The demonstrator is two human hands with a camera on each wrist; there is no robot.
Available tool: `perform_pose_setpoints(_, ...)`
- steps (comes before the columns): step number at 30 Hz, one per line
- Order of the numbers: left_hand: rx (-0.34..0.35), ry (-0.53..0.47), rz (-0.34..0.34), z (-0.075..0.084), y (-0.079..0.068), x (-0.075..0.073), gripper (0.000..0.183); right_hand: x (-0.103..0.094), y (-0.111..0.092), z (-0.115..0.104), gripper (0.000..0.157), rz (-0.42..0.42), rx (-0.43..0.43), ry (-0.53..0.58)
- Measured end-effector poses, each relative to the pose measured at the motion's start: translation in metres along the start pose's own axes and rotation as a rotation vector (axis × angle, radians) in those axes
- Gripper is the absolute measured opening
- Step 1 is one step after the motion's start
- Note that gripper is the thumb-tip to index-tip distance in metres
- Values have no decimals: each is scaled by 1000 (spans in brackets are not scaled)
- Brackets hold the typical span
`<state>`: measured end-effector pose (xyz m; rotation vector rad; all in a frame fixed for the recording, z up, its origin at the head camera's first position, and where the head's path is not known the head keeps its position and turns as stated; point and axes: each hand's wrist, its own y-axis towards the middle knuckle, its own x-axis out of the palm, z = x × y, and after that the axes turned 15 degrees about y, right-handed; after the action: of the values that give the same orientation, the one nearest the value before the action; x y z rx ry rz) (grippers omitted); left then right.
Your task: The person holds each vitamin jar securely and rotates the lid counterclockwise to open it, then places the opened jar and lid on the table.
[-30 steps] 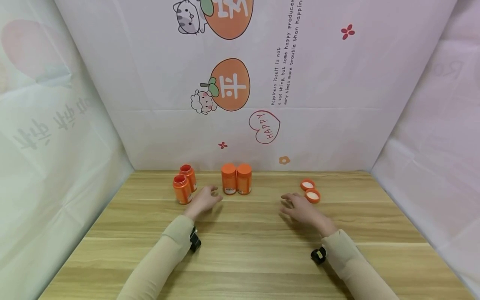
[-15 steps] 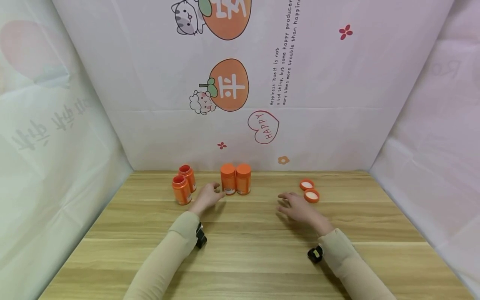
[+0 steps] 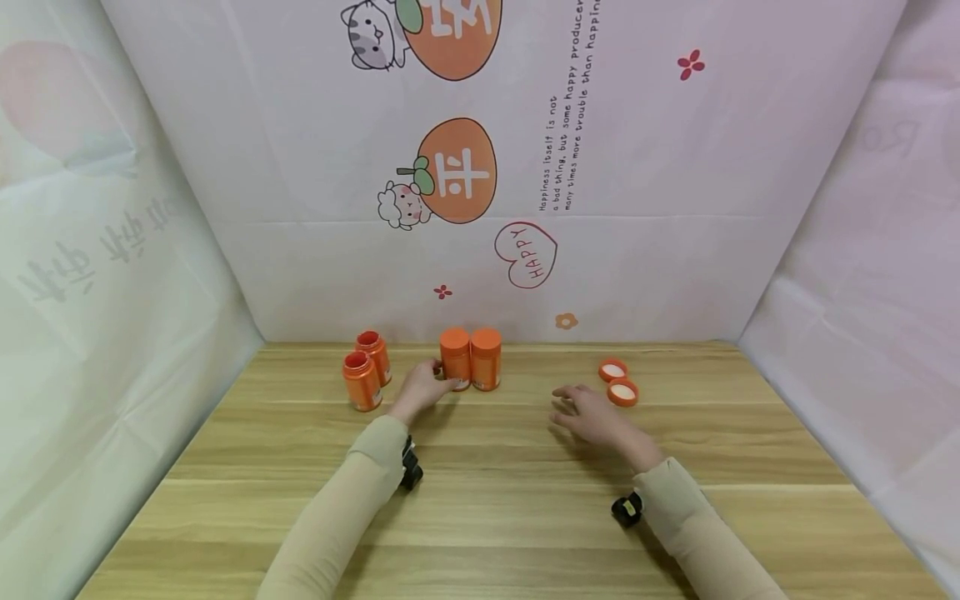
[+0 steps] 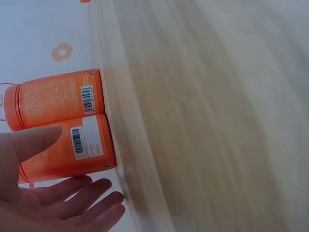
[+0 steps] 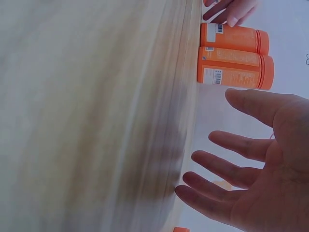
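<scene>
Two capped orange bottles stand side by side near the back edge, the left bottle (image 3: 455, 354) and the right bottle (image 3: 486, 360). My left hand (image 3: 422, 392) is at the left bottle, its thumb (image 4: 41, 140) across the front and its fingers extended along the far side. In the left wrist view, white barcode labels show near both bases. My right hand (image 3: 594, 415) hovers over the table right of the bottles, fingers spread and holding nothing. Just beyond it lie two orange lids (image 3: 612, 370) (image 3: 622, 392), white insides facing up.
Two uncapped orange bottles (image 3: 363, 383) (image 3: 372, 354) stand to the left of my left hand, one behind the other. The wooden table (image 3: 510, 500) meets a white printed sheet (image 3: 637, 250) at the back, with further white sheets on both sides.
My left hand has moved right and forward from beside the uncapped bottles to the left capped bottle. The right hand has shifted only slightly left. The bottles and lids stay in place.
</scene>
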<state>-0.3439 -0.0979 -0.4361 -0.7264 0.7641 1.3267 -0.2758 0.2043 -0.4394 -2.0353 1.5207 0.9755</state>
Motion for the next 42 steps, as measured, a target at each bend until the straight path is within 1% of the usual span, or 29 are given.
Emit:
perform_pose_setpoints(5,-27,-46,15,2,5,4,51,1,0,-1,48,0,-3,-3)
perform_pose_setpoints(8,-36,-46,22,2,7,5,51,1,-1,-2,47,-4,-2,3)
perform_pose_setpoints(13,-28,-44,29,1,9,6,52,0,-2,-5,47,-8,3,17)
perform_pose_setpoints(18,-10,-69,32,1,11,7,54,0,-2,-3,48,-10,2,26)
perform_pose_setpoints(21,-7,-86,39,2,11,8,55,1,-2,-2,48,-20,5,39)
perform_pose_setpoints(27,-9,-87,49,3,11,7,54,1,-2,-2,49,-17,13,36)
perform_pose_setpoints(35,-29,-89,50,1,11,6,55,0,-2,-2,48,-18,0,36)
perform_pose_setpoints(39,-41,-105,49,1,10,6,54,0,-3,-2,48,-19,12,46)
perform_pose_setpoints(42,-48,-111,62,0,10,7,53,0,-3,-2,49,-26,18,50)
